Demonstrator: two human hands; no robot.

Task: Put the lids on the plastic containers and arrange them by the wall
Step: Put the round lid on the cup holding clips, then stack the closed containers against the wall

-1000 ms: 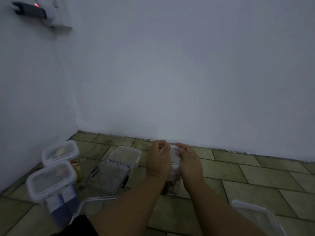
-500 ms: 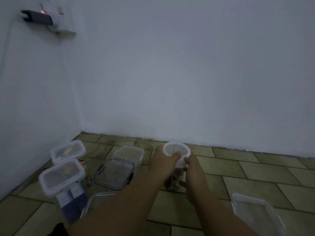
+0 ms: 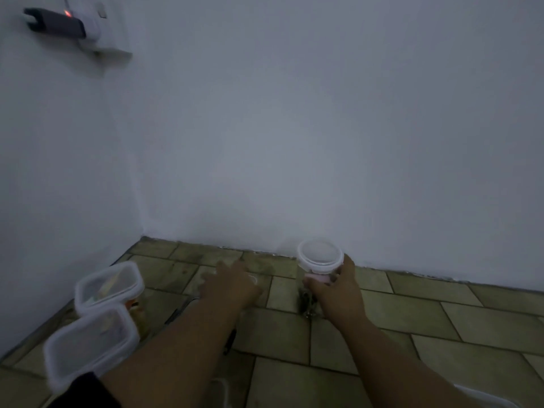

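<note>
Far left, up on the side wall, there's a dark charger (image 3: 56, 23) plugged into a white socket (image 3: 100, 22) with a little red light on. Down on the tiled floor (image 3: 412, 319) in the corner sit two rectangular plastic containers, both with white lids on. The back container (image 3: 109, 287) is right next to the front container (image 3: 91, 348), and both are close to that side wall.

Next over is the person's left hand (image 3: 232, 282), reaching out low over the floor. It's pretty smeared, so I honestly can't tell if the fingers are spread or have hold of anything. There's a bit of dark sleeve (image 3: 88, 390) at the bottom edge on that arm.

Then the right hand (image 3: 338, 290), fingers wrapped round the side of a tall round container (image 3: 320, 257). Its white lid is on, it's upright, and there's something dark in the bottom. It's close to the foot of the back wall (image 3: 323, 142); no idea if it's actually resting on the floor.

Bottom right corner, just the white edge of another plastic piece (image 3: 482, 400) pokes in.
</note>
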